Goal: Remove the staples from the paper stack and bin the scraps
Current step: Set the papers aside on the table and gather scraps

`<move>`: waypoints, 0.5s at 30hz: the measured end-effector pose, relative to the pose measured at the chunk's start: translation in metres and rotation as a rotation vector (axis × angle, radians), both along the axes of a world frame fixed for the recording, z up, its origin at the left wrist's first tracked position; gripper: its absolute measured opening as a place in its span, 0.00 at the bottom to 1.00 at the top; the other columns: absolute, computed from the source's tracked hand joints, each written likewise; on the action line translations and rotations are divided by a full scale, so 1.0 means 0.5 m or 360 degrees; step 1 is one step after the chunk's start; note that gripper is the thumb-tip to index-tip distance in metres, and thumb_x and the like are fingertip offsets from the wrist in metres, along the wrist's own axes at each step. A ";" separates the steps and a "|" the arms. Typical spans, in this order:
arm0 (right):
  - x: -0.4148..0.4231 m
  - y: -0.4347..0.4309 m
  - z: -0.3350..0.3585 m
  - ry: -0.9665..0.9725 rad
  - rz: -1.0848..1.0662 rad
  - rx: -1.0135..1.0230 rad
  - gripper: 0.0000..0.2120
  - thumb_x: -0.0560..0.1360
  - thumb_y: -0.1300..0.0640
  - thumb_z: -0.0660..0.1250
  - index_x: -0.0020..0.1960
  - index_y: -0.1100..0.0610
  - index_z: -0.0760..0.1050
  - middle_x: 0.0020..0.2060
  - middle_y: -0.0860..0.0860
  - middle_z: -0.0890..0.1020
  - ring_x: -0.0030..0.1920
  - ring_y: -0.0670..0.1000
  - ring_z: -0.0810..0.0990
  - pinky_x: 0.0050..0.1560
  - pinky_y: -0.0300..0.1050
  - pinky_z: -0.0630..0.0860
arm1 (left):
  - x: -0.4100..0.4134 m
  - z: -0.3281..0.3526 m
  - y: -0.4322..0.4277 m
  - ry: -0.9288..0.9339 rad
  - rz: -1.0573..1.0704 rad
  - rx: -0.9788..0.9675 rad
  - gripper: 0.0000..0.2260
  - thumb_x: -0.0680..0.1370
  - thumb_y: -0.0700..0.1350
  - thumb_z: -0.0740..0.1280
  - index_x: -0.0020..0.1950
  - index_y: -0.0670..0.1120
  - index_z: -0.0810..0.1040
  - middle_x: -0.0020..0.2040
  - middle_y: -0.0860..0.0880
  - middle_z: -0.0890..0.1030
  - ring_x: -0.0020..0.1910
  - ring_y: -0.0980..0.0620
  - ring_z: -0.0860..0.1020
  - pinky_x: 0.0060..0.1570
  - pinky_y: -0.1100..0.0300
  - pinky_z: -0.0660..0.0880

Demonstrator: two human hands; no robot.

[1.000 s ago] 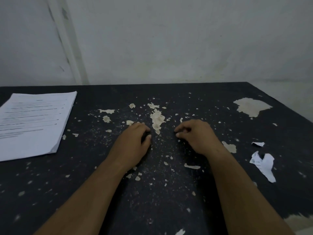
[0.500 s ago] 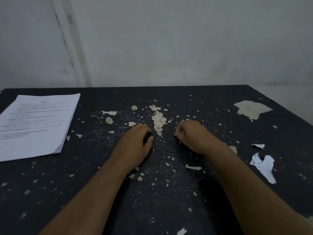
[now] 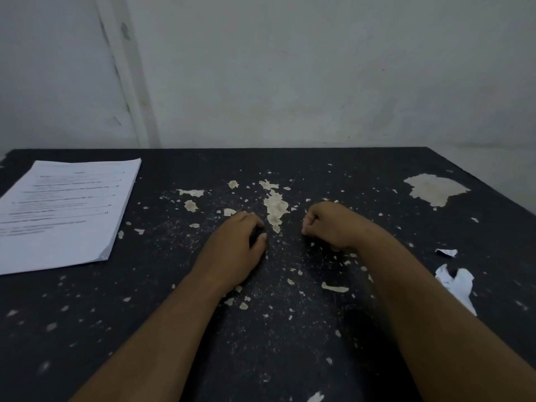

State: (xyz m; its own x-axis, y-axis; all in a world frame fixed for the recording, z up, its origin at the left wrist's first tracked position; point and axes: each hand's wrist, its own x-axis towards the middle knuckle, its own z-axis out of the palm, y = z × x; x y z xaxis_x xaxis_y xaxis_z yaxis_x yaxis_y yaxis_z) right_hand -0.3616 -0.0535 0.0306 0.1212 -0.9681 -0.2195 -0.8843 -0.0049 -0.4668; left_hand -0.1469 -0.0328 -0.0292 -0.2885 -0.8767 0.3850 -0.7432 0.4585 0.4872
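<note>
Black table (image 3: 87, 314) with flaking paint against a grey wall (image 3: 319, 68), paper stack (image 3: 63, 210) far left, torn scraps (image 3: 456, 282) right, left hand (image 3: 232, 250) and right hand (image 3: 330, 224) resting mid-table, fingers curled in, anything held not discernible.

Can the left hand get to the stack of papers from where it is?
Probably yes. The left hand rests on the black table, and only bare tabletop lies between it and the paper stack.

Print on paper stack (image 3: 66, 210), far left of left hand (image 3: 232, 250): too small to read; near-left corner cut off by edge. Contents of curled right hand (image 3: 330, 224): hidden. Staples: indiscernible.
</note>
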 end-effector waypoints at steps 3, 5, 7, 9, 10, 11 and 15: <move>-0.005 0.008 -0.005 -0.0143 -0.0039 -0.0026 0.01 0.79 0.59 0.67 0.50 0.56 0.77 0.39 0.50 0.77 0.27 0.49 0.76 0.23 0.38 0.72 | -0.001 -0.001 0.000 -0.0004 0.0013 -0.0005 0.09 0.80 0.49 0.64 0.59 0.50 0.77 0.54 0.55 0.77 0.49 0.59 0.74 0.50 0.63 0.73; -0.003 0.009 -0.006 -0.0119 -0.0010 -0.0047 0.03 0.79 0.59 0.66 0.49 0.56 0.78 0.40 0.50 0.78 0.24 0.48 0.76 0.22 0.38 0.72 | -0.001 -0.001 0.000 -0.0008 0.0018 -0.0003 0.09 0.80 0.49 0.64 0.59 0.50 0.77 0.54 0.56 0.77 0.49 0.59 0.74 0.51 0.63 0.73; 0.001 0.009 -0.002 -0.0059 0.0022 -0.0027 0.05 0.80 0.60 0.64 0.49 0.58 0.78 0.40 0.50 0.79 0.24 0.47 0.76 0.22 0.37 0.72 | 0.000 -0.001 0.000 -0.0014 0.0018 0.0002 0.09 0.80 0.49 0.64 0.59 0.50 0.77 0.54 0.56 0.77 0.49 0.59 0.74 0.50 0.63 0.73; 0.003 0.009 0.003 -0.0037 0.0049 0.0022 0.07 0.81 0.61 0.62 0.49 0.60 0.78 0.42 0.50 0.78 0.28 0.49 0.78 0.24 0.38 0.75 | 0.000 -0.001 0.000 -0.0011 0.0014 0.0005 0.09 0.80 0.49 0.64 0.59 0.50 0.77 0.54 0.56 0.77 0.49 0.59 0.74 0.50 0.63 0.73; 0.003 0.010 0.004 -0.0041 0.0057 0.0036 0.07 0.81 0.61 0.62 0.49 0.60 0.79 0.42 0.49 0.78 0.30 0.51 0.78 0.25 0.39 0.77 | 0.000 0.000 0.001 -0.0009 0.0013 0.0007 0.09 0.80 0.49 0.64 0.59 0.50 0.77 0.53 0.55 0.77 0.49 0.59 0.74 0.50 0.63 0.73; 0.002 0.010 0.004 -0.0055 0.0057 0.0033 0.08 0.81 0.61 0.62 0.49 0.61 0.79 0.41 0.49 0.78 0.31 0.51 0.78 0.26 0.40 0.77 | -0.001 0.001 0.002 -0.0009 0.0012 0.0007 0.09 0.81 0.49 0.64 0.59 0.50 0.77 0.53 0.55 0.76 0.48 0.59 0.74 0.50 0.64 0.72; -0.008 0.016 -0.005 -0.0252 -0.0039 -0.0055 0.07 0.80 0.60 0.64 0.46 0.58 0.81 0.35 0.47 0.79 0.27 0.47 0.75 0.24 0.38 0.73 | -0.003 0.006 0.004 -0.0027 0.0009 -0.0001 0.09 0.81 0.49 0.64 0.59 0.49 0.77 0.53 0.55 0.76 0.48 0.58 0.74 0.49 0.64 0.72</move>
State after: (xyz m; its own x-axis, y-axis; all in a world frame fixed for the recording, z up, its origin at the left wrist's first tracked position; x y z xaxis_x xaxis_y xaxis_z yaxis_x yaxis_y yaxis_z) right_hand -0.3655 -0.0455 0.0279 0.1279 -0.9778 -0.1661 -0.7999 -0.0027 -0.6002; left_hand -0.1484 -0.0308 -0.0264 -0.2900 -0.8781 0.3805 -0.7542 0.4544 0.4741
